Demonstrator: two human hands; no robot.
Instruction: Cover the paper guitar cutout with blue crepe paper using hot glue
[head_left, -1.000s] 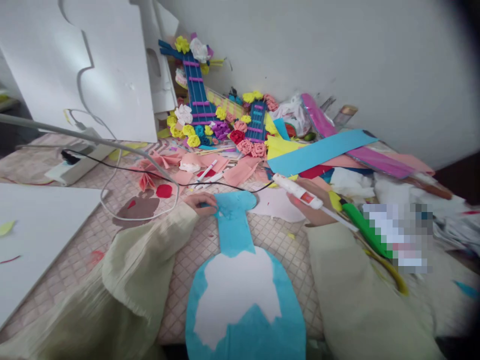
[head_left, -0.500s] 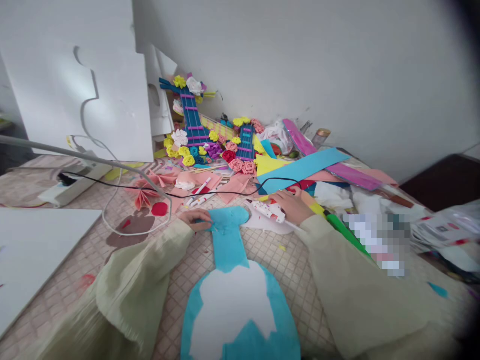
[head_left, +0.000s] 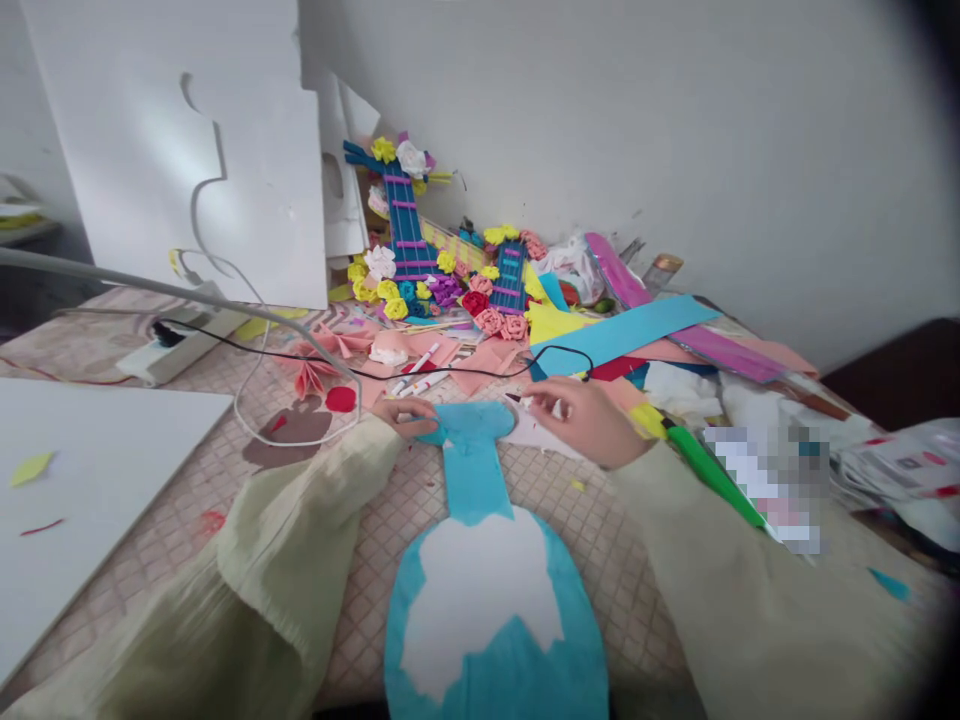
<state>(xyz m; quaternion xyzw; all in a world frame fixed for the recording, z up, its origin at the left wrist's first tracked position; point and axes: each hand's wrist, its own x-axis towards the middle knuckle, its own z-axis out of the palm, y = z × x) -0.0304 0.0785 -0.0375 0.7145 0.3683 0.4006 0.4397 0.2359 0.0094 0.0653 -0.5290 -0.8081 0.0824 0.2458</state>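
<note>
A guitar-shaped cutout, covered in blue crepe paper with a ragged white area on its body, lies flat before me with its head pointing away. My left hand pinches the left edge of the cutout's head, thumb and fingers together. To the right of the head, my right hand is wrapped round a hot glue gun. Only its dark nozzle and a bit of its white front show, aimed left towards the head; the rest is hidden by the hand.
Flower-decorated blue paper guitars lean at the back. A black cord runs from a power strip towards my right hand. White boards stand at left. Blue card strips, a green paper roll, markers and scraps lie around.
My right hand has closed round the glue gun and brought its nozzle nearer the cutout's head. My left hand keeps its hold. The whole view has shifted slightly.
</note>
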